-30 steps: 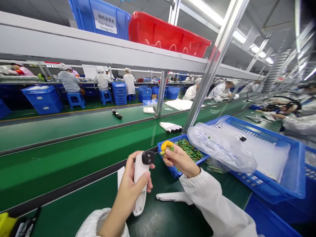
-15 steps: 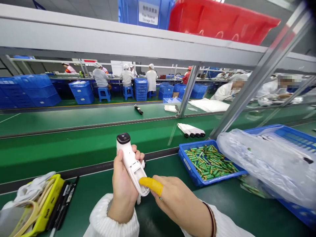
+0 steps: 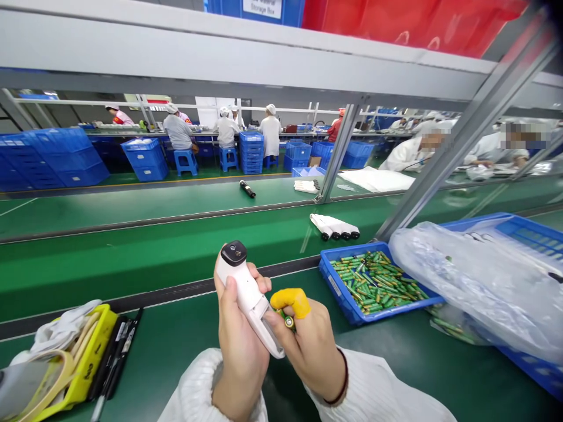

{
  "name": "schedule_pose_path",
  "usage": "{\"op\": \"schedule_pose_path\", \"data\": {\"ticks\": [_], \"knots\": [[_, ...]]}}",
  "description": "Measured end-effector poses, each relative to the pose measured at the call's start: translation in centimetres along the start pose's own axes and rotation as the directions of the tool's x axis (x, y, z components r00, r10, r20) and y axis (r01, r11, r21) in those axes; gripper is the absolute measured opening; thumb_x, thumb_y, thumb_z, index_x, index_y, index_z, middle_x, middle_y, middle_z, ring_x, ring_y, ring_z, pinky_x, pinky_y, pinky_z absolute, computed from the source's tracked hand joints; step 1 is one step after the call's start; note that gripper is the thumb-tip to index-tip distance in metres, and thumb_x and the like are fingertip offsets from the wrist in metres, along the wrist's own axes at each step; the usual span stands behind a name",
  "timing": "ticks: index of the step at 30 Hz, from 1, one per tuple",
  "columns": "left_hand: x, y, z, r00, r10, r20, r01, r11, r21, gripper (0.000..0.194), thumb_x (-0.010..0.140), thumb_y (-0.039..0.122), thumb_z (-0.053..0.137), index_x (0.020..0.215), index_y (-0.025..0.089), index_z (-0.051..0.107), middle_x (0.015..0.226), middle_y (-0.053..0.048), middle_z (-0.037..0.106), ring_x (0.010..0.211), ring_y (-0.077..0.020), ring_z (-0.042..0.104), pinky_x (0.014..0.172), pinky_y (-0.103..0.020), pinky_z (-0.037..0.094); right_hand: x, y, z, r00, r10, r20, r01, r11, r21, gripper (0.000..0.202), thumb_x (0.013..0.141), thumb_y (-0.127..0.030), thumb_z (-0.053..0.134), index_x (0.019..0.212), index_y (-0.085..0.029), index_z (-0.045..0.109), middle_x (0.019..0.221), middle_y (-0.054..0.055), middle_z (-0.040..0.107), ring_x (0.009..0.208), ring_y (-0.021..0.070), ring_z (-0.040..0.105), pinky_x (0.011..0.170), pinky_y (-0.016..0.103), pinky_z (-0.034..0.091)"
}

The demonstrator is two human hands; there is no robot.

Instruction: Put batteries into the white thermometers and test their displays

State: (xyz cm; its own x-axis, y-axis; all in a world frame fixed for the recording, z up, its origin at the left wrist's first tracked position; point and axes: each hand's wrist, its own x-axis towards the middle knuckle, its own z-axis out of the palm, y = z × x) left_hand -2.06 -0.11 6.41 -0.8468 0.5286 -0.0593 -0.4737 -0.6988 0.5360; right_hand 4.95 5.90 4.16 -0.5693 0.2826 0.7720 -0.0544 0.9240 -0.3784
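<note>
Clock bearings run from the handheld housing. At eight to nine o'clock, a yellow plastic tray (image 3: 97, 357) sits beside slim black pens (image 3: 115, 351). The left hand (image 3: 241, 346) keeps its fingers wrapped around a tilted white plastic, black-capped housing (image 3: 243, 282), its cap toward eleven o'clock and its open slot facing up. A short black cylinder (image 3: 247, 188) lies at twelve. Just off the housing at four o'clock, the right hand (image 3: 315, 335) pinches at least one green-and-gold cylindrical battery (image 3: 289, 322) between thumb and an index finger in a yellow rubber sleeve (image 3: 298, 302); the exact count is hidden. Half a second earlier that sleeved finger lay over the slot's lower end; now it is curled back with the thumb at the slot's edge, leaving the visible battery outside the housing. Four white, black-ended housings (image 3: 336, 227) lie at two o'clock; at three, a blue plastic bin (image 3: 347, 308) of batteries adjoins a clear plastic bag (image 3: 475, 281).
</note>
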Motion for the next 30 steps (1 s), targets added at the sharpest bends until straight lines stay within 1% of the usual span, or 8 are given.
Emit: {"op": "schedule_pose_path", "data": {"ticks": [4,7,12,17,23,26,28,30], "knots": [[-0.2,0.0,0.0,1.000,0.011,0.005,-0.012,1.000,0.021,0.019,0.084,0.039,0.056,0.100,0.028,0.053,0.088,0.002,0.052,0.067,-0.0104,0.051,0.064,-0.023,0.047,-0.4,0.2,0.4,0.991,0.127,-0.048,-0.118,0.980,0.160,0.019,0.097,-0.031,0.041,0.084,-0.020,0.050,0.058,-0.003,0.050,0.047,0.0112,0.047,0.048,0.023,0.033],[-0.2,-0.2,0.1,1.000,-0.002,0.024,0.002,1.000,0.031,0.025,0.083,0.040,0.058,0.105,0.030,0.052,0.086,0.002,0.052,0.067,-0.0105,0.051,0.063,-0.022,0.047,-0.6,0.4,0.6,0.981,0.182,-0.061,-0.161,0.952,0.262,0.023,0.098,-0.038,0.041,0.084,-0.021,0.050,0.062,-0.002,0.051,0.052,0.0120,0.049,0.052,0.023,0.037],[-0.5,-0.2,0.1,1.000,0.026,0.017,-0.027,0.998,0.054,0.031,0.083,0.040,0.058,0.113,0.033,0.051,0.087,0.002,0.052,0.068,-0.0112,0.053,0.064,-0.023,0.048,0.0,0.4,0.6,0.999,0.053,-0.014,-0.049,0.980,0.195,0.028,0.098,-0.042,0.039,0.085,-0.020,0.050,0.066,0.000,0.054,0.053,0.0125,0.048,0.052,0.024,0.037],[-0.6,0.8,0.3,1.000,0.007,-0.018,-0.007,0.999,0.045,0.020,0.084,0.041,0.054,0.094,0.025,0.056,0.085,-0.001,0.052,0.067,-0.0118,0.051,0.064,-0.025,0.048,0.7,0.0,0.0,0.989,-0.081,0.120,0.043,0.957,0.287,0.027,0.096,-0.028,0.041,0.070,-0.020,0.046,0.059,-0.002,0.045,0.051,0.0112,0.043,0.050,0.025,0.032],[-0.3,2.3,0.4,0.995,-0.048,-0.084,0.047,0.999,-0.010,0.020,0.085,0.039,0.050,0.088,0.020,0.055,0.080,-0.002,0.048,0.067,-0.0126,0.049,0.064,-0.024,0.048,0.7,0.2,-0.1,0.982,-0.019,0.188,-0.075,0.873,0.481,0.026,0.082,-0.015,0.057,0.062,-0.021,0.041,0.052,-0.008,0.027,0.043,0.0071,0.029,0.044,0.024,0.026],[-0.1,2.6,0.5,0.992,-0.127,-0.023,0.126,0.990,-0.062,0.025,0.088,0.039,0.044,0.083,0.018,0.057,0.072,-0.001,0.044,0.067,-0.0131,0.049,0.063,-0.023,0.049,0.7,0.1,-0.2,0.980,0.047,0.191,-0.143,0.839,0.525,0.024,0.076,-0.012,0.058,0.061,-0.022,0.042,0.050,-0.009,0.022,0.040,0.0064,0.023,0.039,0.022,0.024],[-0.1,2.8,0.6,0.988,-0.154,0.015,0.155,0.984,-0.083,0.030,0.090,0.038,0.041,0.080,0.016,0.058,0.070,-0.001,0.043,0.065,-0.0127,0.049,0.062,-0.022,0.050,0.7,-0.1,-0.3,0.984,0.058,0.168,-0.138,0.845,0.516,0.019,0.076,-0.013,0.056,0.063,-0.022,0.046,0.048,-0.009,0.022,0.039,0.0068,0.021,0.038,0.023,0.024],[0.1,3.2,0.7,0.996,-0.084,0.024,0.086,0.992,-0.094,0.032,0.092,0.034,0.037,0.079,0.015,0.059,0.074,-0.002,0.046,0.063,-0.0110,0.048,0.062,-0.022,0.051,0.6,-0.5,-0.5,0.984,-0.012,0.180,-0.068,0.897,0.436,0.016,0.080,-0.015,0.054,0.066,-0.021,0.051,0.046,-0.009,0.029,0.038,0.0075,0.027,0.039,0.024,0.025]]}}
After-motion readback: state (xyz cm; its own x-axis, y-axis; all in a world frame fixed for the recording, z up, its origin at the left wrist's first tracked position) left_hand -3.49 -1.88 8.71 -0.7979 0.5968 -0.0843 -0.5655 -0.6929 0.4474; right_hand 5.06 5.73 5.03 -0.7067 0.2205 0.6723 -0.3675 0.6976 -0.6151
